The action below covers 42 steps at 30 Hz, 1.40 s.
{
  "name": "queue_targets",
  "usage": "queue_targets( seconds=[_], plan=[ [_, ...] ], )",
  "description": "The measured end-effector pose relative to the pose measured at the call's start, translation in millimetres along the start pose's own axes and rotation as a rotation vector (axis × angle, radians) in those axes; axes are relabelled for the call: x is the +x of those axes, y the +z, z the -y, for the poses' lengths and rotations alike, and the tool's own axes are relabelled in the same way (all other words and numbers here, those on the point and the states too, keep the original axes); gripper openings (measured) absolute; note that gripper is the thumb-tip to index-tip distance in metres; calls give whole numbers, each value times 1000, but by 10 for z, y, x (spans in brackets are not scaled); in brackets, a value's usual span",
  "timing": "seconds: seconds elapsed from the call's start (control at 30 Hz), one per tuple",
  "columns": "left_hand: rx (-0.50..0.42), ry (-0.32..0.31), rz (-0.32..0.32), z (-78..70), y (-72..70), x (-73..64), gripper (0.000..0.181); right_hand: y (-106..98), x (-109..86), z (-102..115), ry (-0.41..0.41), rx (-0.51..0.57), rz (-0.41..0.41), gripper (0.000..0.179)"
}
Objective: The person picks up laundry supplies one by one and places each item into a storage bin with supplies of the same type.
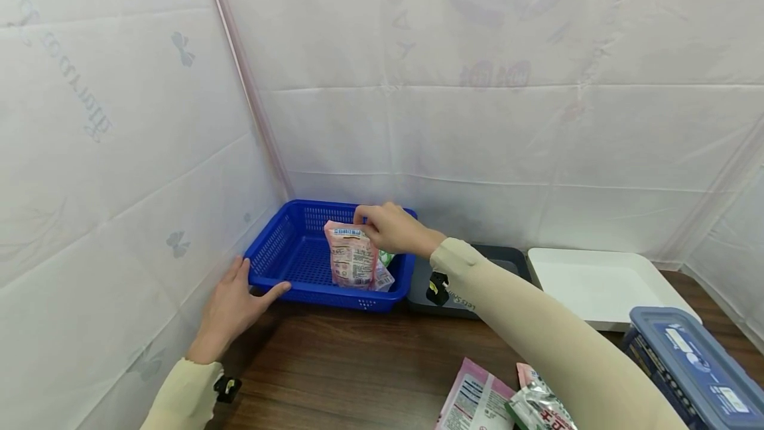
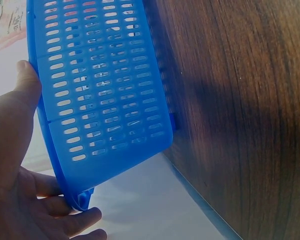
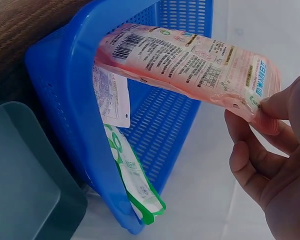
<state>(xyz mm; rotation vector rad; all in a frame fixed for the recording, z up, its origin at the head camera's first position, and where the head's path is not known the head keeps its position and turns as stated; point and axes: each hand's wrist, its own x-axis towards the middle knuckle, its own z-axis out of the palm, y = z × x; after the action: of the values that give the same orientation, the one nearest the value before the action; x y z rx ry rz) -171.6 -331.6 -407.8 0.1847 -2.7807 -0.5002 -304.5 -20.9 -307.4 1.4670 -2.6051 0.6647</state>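
Note:
My right hand [image 1: 390, 227] pinches the top corner of a pink snack pouch [image 1: 353, 257] between thumb and fingers. Printed text and a barcode cover the side of the pouch that shows; it stands upright over the right part of a blue plastic basket [image 1: 298, 292]. Beneath it in the basket lie a white-and-green packet [image 3: 137, 175] and a pale printed packet [image 3: 110, 97]. At the basket's front left corner my left hand [image 1: 229, 310] holds the rim, thumb [image 2: 27, 80] along the front edge and fingers round the corner.
Right of the basket sit a dark grey tray [image 1: 420, 284] and a white tray [image 1: 603, 284]. A lidded blue-grey box [image 1: 698, 363] stands at the right. Near the front lie a pink-and-white pouch [image 1: 474, 397] and a silver-green packet [image 1: 540, 407]. White sheeting [image 1: 477, 138] hangs behind and at the left.

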Motion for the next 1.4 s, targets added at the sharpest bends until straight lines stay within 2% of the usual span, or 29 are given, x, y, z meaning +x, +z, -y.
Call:
queue_targets(
  seconds=[0.33, 0.7, 0.93, 1.4],
  plan=[
    [-10, 1, -6, -3, 2, 9, 120, 30, 0, -28, 10, 24, -7, 18],
    [-22, -2, -8, 0, 12, -9, 120, 115, -32, -12, 16, 7, 76, 18],
    [-24, 2, -13, -7, 3, -20, 119, 138, -29, 10, 13, -2, 71, 16],
    [-22, 10, -45, -3, 4, -22, 117, 174, -11, 24, 57, -79, 87, 18]
  ],
)
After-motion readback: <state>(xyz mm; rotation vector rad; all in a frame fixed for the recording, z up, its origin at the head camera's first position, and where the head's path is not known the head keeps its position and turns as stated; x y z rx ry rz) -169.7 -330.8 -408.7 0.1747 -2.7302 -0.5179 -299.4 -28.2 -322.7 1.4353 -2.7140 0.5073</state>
